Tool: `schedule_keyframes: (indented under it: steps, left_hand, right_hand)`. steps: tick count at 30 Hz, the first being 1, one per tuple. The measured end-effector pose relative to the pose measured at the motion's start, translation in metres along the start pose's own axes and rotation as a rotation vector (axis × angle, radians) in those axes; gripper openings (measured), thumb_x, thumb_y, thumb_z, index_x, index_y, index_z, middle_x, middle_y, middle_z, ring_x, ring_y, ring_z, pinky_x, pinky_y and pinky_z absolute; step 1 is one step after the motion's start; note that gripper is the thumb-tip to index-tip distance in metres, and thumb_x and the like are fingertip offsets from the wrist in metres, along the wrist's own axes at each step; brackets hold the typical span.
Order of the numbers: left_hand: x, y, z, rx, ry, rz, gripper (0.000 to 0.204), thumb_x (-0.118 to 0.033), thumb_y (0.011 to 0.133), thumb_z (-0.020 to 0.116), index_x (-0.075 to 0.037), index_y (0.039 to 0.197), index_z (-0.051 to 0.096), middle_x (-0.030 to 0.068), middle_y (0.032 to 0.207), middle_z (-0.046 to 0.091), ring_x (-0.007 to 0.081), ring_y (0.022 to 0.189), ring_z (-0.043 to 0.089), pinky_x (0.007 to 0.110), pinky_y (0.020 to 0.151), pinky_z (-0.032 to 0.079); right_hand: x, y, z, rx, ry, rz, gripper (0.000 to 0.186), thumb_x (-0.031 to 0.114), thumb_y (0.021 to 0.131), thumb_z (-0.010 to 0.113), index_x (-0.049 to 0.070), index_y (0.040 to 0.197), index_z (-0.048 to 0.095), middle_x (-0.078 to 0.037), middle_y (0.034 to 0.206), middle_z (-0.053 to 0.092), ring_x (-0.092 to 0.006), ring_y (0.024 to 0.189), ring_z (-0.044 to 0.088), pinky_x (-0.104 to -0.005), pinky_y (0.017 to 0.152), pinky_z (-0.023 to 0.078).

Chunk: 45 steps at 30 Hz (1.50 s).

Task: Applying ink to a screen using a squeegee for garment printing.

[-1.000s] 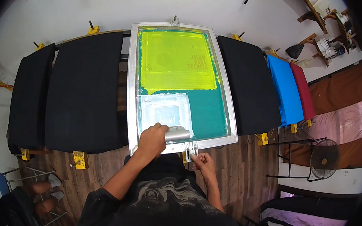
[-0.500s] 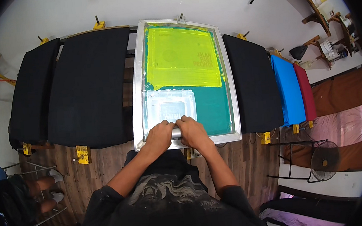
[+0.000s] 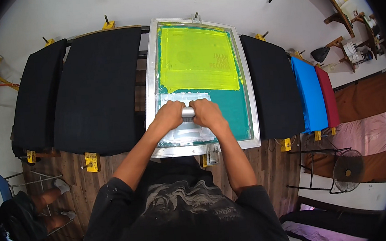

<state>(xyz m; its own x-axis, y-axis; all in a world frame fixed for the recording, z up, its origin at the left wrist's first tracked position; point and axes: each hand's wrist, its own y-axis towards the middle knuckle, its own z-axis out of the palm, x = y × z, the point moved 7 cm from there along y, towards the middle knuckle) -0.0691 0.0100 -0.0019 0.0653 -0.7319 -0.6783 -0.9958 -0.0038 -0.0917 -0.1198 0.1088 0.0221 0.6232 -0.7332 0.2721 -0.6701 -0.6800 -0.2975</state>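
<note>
A silver-handled squeegee (image 3: pixel 187 112) rests across the white-inked patch (image 3: pixel 173 99) at the lower left of a screen printing frame (image 3: pixel 252 108). My left hand (image 3: pixel 168 115) is wrapped round the squeegee's left end. Gripping its right end is my right hand (image 3: pixel 206 112). Between the two fists a short stretch of the metal handle shows; the blade below is hidden. The frame's mesh is green (image 3: pixel 232 112), with a large yellow-green taped area (image 3: pixel 196 58) over its far half.
Black shirts on boards (image 3: pixel 98 92) (image 3: pixel 272 86) flank the frame, with blue (image 3: pixel 310 94) and red (image 3: pixel 327 97) ones farther right. Yellow clamps (image 3: pixel 91 162) line the near edge. A fan (image 3: pixel 348 171) stands at right. Another person's legs (image 3: pixel 49 206) show at lower left.
Both hands have pushed the squeegee away from me, from the frame's near edge toward the middle of the white patch. My forearms reach farther forward.
</note>
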Motion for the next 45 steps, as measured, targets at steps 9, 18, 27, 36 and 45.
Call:
schedule_keyframes:
  steps: [9,18,27,36,45]
  left_hand:
    - [-0.016,-0.071,0.038,-0.426,0.265,0.155,0.037,0.006,0.074,0.059,-0.004,0.11,0.06,0.0127,0.111,0.062,0.0309,0.107,0.06,0.048,0.093,0.042]
    - [0.024,0.042,-0.002,0.197,0.123,-0.215,0.023,-0.007,0.07,0.067,-0.003,0.093,0.072,0.0203,0.09,0.071,0.0356,0.086,0.069,0.043,0.077,0.056]
    - [-0.013,-0.063,0.032,-0.438,0.115,0.156,0.032,0.004,0.075,0.056,-0.002,0.106,0.061,0.0157,0.097,0.062,0.0337,0.088,0.064,0.046,0.073,0.05]
    - [-0.002,0.002,-0.005,-0.046,0.059,0.003,0.015,0.002,0.074,0.06,0.003,0.087,0.067,0.0282,0.083,0.067,0.0429,0.081,0.067,0.049,0.075,0.054]
    - [-0.016,-0.044,0.022,-0.205,0.105,0.05,0.028,0.004,0.079,0.055,-0.001,0.106,0.062,0.0165,0.1,0.065,0.0319,0.096,0.064,0.044,0.078,0.049]
  right_hand:
    - [0.016,-0.054,0.034,-0.377,-0.004,-0.166,0.037,-0.003,0.067,0.065,0.007,0.103,0.064,-0.011,0.104,0.061,-0.032,0.102,0.058,-0.0434,0.073,0.053]
    - [-0.022,0.056,0.01,0.175,0.033,-0.126,0.031,0.007,0.064,0.064,0.005,0.094,0.071,-0.02,0.085,0.07,-0.0381,0.083,0.067,-0.0449,0.075,0.054]
    - [0.019,-0.06,0.036,-0.423,0.048,-0.124,0.034,-0.003,0.071,0.061,0.007,0.103,0.064,-0.012,0.101,0.061,-0.0333,0.096,0.058,-0.0425,0.075,0.054]
    - [0.002,0.011,0.0,-0.049,0.018,-0.062,0.03,-0.001,0.066,0.066,0.007,0.095,0.069,-0.017,0.09,0.069,-0.0379,0.086,0.067,-0.0475,0.075,0.054]
    - [0.014,-0.043,0.018,-0.24,0.051,-0.078,0.028,-0.003,0.079,0.055,0.004,0.104,0.064,-0.014,0.103,0.062,-0.0341,0.098,0.058,-0.0432,0.079,0.053]
